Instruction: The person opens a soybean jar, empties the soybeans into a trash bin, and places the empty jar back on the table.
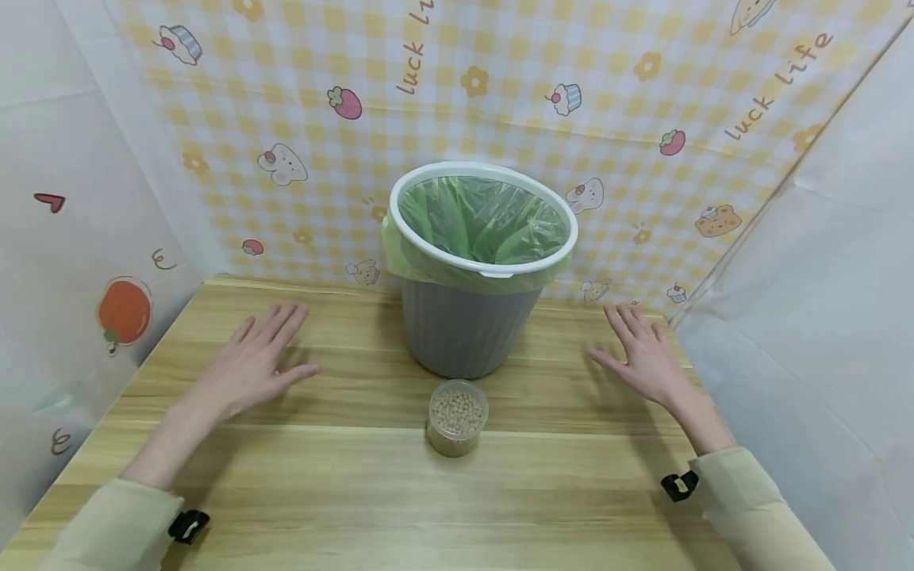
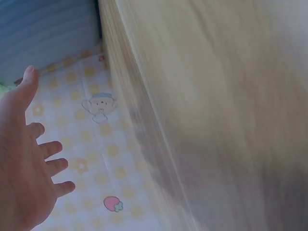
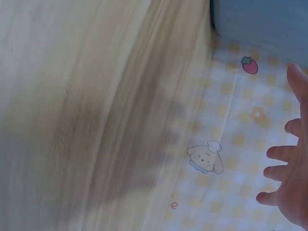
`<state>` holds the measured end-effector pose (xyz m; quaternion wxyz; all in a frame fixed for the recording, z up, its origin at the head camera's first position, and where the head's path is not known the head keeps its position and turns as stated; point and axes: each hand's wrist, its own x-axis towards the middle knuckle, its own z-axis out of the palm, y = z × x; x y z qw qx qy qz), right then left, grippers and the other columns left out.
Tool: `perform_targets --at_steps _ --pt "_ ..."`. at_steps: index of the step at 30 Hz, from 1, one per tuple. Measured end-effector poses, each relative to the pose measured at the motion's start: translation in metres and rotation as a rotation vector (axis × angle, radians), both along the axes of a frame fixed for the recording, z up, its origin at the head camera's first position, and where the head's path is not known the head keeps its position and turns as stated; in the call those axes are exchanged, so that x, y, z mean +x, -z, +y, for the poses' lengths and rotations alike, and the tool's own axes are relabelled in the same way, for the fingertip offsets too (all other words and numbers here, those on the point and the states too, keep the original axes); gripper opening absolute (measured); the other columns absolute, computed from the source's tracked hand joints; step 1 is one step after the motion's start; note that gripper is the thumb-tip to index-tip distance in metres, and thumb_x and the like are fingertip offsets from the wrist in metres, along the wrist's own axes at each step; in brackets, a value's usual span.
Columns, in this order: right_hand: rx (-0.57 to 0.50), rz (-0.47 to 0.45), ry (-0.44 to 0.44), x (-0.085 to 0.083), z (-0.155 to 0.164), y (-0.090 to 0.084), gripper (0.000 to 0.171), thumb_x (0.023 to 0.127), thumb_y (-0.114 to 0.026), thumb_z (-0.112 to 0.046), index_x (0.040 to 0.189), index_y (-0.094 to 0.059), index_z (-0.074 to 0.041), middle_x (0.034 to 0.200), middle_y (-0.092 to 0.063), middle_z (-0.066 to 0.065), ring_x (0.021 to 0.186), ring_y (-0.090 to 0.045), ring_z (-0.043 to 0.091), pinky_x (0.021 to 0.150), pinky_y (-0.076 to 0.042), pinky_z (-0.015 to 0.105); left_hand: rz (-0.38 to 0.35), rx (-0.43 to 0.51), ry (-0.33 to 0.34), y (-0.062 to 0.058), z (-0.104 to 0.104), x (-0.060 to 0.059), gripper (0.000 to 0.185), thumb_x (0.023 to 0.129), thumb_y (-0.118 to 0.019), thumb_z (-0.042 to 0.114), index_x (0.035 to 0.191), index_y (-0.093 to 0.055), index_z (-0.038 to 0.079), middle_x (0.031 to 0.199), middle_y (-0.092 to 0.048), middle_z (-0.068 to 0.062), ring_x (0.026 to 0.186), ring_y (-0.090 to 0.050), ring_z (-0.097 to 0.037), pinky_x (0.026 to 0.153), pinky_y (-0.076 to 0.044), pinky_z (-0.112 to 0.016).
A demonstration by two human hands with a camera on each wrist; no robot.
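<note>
A grey ribbed waste bin (image 1: 467,333) with a white rim and a green bag liner (image 1: 481,218) stands at the back middle of the wooden table (image 1: 343,492). In front of it sits a small clear round jar (image 1: 458,417) filled with tan pellets, its top uncovered. My left hand (image 1: 253,361) lies flat above the table left of the bin, fingers straight and spread, holding nothing. On the other side my right hand (image 1: 643,357) is spread the same way, empty. The left wrist view shows the left hand's fingers (image 2: 48,149) splayed; the right wrist view shows the right hand's fingers (image 3: 284,154).
A yellow checked wall sheet (image 1: 500,87) with cartoon prints closes the back, close behind the bin. White panels (image 1: 821,317) stand at both sides. The bin's grey wall (image 2: 48,33) (image 3: 260,19) shows in both wrist views.
</note>
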<state>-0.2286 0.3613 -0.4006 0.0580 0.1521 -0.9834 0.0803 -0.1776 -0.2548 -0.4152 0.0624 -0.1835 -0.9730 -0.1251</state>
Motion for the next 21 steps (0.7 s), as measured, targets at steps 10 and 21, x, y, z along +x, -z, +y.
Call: perform_targets --at_steps 10,21 --pt "-0.188 0.006 -0.150 0.011 -0.024 0.009 0.093 0.094 -0.074 -0.040 0.165 -0.020 -0.012 0.164 -0.032 0.028 0.148 -0.033 0.054 0.117 -0.029 0.072 -0.019 0.045 0.055 0.002 0.027 0.009 0.097 0.096 -0.060 0.063 0.166 -0.015 0.012 0.170 -0.024 -0.020 0.157 -0.021 -0.044 0.124 -0.021 -0.068" --pt "-0.372 -0.121 -0.302 0.029 -0.059 0.017 0.094 0.091 -0.079 -0.030 0.164 -0.023 -0.012 0.164 -0.039 0.019 0.148 -0.041 0.043 0.119 -0.036 0.062 -0.009 0.082 0.138 0.005 0.061 0.019 0.098 0.095 -0.062 0.062 0.166 -0.015 0.012 0.170 -0.025 -0.018 0.155 -0.028 -0.043 0.125 -0.025 -0.064"
